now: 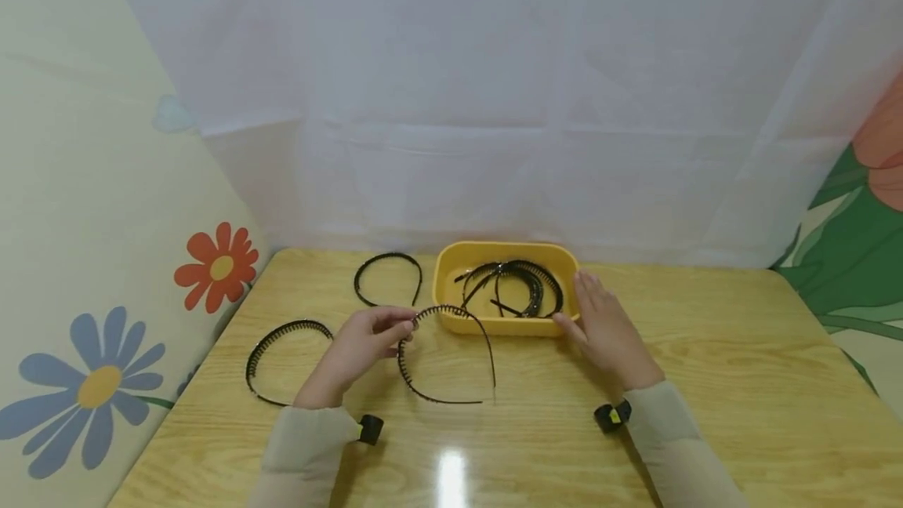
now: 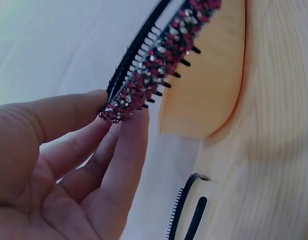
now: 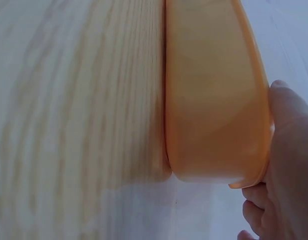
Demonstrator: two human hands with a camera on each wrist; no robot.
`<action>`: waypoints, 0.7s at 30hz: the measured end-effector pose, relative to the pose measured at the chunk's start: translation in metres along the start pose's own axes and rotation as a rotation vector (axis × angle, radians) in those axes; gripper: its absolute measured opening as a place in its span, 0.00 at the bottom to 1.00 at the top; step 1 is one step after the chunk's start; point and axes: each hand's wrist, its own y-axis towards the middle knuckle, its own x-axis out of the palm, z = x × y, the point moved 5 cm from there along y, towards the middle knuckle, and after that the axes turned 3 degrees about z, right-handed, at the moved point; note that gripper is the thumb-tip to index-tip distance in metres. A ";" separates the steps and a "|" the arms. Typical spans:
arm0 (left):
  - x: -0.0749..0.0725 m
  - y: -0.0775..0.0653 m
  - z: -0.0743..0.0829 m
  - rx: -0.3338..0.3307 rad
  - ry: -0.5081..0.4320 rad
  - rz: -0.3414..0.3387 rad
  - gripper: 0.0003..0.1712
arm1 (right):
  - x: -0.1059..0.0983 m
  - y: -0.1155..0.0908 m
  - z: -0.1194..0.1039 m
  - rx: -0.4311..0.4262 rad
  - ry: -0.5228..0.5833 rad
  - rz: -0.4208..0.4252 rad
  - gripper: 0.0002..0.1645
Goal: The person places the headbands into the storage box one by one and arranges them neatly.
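Note:
My left hand [image 1: 367, 342] pinches a black toothed headband [image 1: 488, 347] between thumb and fingers, in front of the yellow basket [image 1: 458, 325]. In the left wrist view this headband [image 2: 161, 62] shows pink-red and silver rhinestones along its outer face and black teeth along its edge. Over at the basket's right end, my right hand [image 1: 610, 332] holds the front corner, thumb on the rim and fingers along the side wall. Several black headbands [image 1: 543, 281] lie overlapping inside the basket. Seen from the right wrist, the thumb meets the basket's rim [image 3: 261, 75].
Beyond my left hand a thin black headband [image 1: 388, 255] lies on the wooden table [image 1: 536, 422]. Another toothed headband [image 1: 262, 351] lies to the left, partly covered by that hand. A white cloth [image 1: 437, 100] hangs behind the basket.

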 end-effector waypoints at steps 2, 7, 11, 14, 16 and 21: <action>0.001 0.000 0.002 0.006 -0.012 0.018 0.19 | 0.000 -0.001 0.001 0.005 0.000 -0.004 0.47; 0.002 0.001 0.006 0.007 -0.043 0.065 0.19 | 0.001 -0.002 0.002 0.015 0.007 -0.020 0.48; 0.004 0.003 0.008 0.016 -0.083 0.104 0.19 | 0.001 -0.002 0.001 0.009 0.022 -0.016 0.48; 0.007 0.005 0.009 0.023 -0.118 0.124 0.19 | 0.001 -0.002 0.000 0.004 0.023 -0.013 0.47; 0.009 0.006 0.010 0.024 -0.135 0.128 0.20 | 0.000 -0.002 -0.001 0.003 0.023 -0.009 0.47; 0.015 0.013 0.015 0.018 -0.171 0.123 0.20 | 0.001 -0.002 0.000 0.009 0.033 -0.017 0.47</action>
